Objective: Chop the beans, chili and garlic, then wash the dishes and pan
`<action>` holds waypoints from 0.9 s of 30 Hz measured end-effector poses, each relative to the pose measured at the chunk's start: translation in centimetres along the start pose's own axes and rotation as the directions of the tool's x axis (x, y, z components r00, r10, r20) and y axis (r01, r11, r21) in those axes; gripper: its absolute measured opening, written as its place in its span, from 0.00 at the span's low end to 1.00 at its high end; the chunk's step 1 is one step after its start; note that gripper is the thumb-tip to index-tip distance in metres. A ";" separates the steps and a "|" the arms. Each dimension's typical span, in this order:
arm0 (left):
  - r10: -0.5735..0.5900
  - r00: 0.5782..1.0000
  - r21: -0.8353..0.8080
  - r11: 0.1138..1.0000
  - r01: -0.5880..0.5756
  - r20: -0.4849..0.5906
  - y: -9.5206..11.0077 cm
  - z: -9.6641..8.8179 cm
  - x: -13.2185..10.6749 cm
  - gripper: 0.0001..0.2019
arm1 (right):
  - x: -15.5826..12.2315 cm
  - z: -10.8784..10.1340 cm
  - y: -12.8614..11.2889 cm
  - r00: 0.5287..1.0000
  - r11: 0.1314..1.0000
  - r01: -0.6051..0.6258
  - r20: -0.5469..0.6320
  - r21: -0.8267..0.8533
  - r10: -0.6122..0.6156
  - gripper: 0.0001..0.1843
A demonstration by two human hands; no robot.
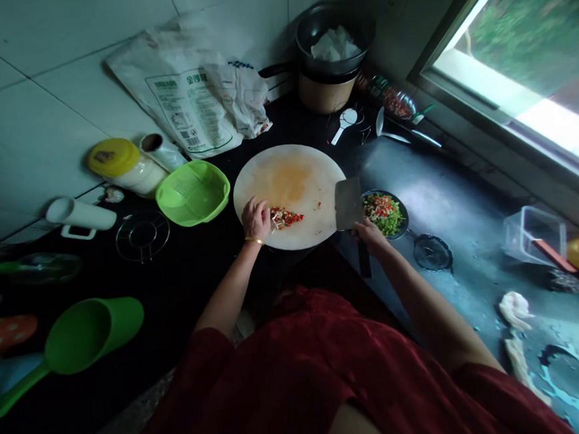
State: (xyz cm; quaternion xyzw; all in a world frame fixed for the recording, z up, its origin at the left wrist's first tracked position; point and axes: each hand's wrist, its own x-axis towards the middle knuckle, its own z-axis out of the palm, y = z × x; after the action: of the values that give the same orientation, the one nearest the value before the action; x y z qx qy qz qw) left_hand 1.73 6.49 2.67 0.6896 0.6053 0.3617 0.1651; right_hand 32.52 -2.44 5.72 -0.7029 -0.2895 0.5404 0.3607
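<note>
standing at a dark counter [196, 251], someone in a red top [300, 356] works over one round white cutting board [315, 165], which i take as the clock's centre. on it, just inside six o'clock, lies one small pile of chopped red and pale pieces [287, 218], too fine to count, with a few stray red bits toward four.

the two hands are apart. the left hand [256, 219] rests near eight o'clock, fingers curled against the pile's left end; i cannot tell whether they pinch anything. the right hand [370, 236] is wrapped around the handle of one cleaver [349, 204], its broad blade over the board's rim at three.

just beyond, between three and four, sits one dark dish [405, 218] of chopped greens [393, 222], topped with similar red and pale pieces. judging by this, the cutting looks largely done and part of it already dished; the pile on the board is what seems left.

farther out: one lime-green basin [192, 194] at nine, one green scoop [81, 335] at eight, one yellow-lidded jar [128, 166] at ten, and one printed bag [185, 108] at eleven.
</note>
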 end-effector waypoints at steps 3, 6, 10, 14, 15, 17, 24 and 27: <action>-0.070 0.997 -0.120 0.990 0.072 0.015 -1.1 0.9 0.0 0.17 | -0.4 3.5 0.6 0.996 0.998 -0.058 0.062 0.020 0.057 0.07; -0.091 0.992 -0.193 0.975 0.107 0.088 -0.9 2.2 -0.5 0.22 | -1.3 8.0 0.8 0.983 0.998 -0.057 0.175 -0.004 0.057 0.05; -0.093 0.993 -0.234 0.966 0.108 0.077 0.6 3.6 -1.6 0.23 | -2.3 12.7 0.2 0.971 0.996 -0.012 0.235 -0.092 0.033 0.03; -0.094 0.996 -0.191 0.977 0.093 0.004 1.4 4.5 -2.0 0.24 | -2.5 15.0 -0.8 0.961 0.981 0.041 0.275 -0.191 0.013 0.05; -0.094 0.995 -0.161 0.983 0.090 -0.016 1.3 4.5 -2.0 0.24 | -2.5 15.3 -1.1 0.957 0.980 0.057 0.290 -0.193 0.002 0.06; -0.098 0.993 -0.100 0.991 0.092 -0.062 1.1 4.3 -2.2 0.23 | -2.8 15.8 -1.3 0.941 0.984 0.069 0.339 -0.162 -0.011 0.06; -0.005 0.990 0.049 0.999 0.012 -0.142 2.2 2.3 -7.4 0.23 | -7.3 15.2 2.3 0.893 0.998 0.060 0.447 0.009 -0.058 0.06; 0.008 0.985 -0.011 1.000 -0.010 -0.173 2.8 2.4 -11.1 0.23 | -9.7 14.3 4.7 0.898 0.987 0.151 0.425 -0.045 -0.118 0.05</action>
State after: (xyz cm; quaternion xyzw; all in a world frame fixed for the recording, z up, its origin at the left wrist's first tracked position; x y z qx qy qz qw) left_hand 5.34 -4.19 -0.39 0.6571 0.6122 0.4247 0.1143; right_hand 16.32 -10.11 4.95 -0.5614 -0.4289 0.6414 0.2991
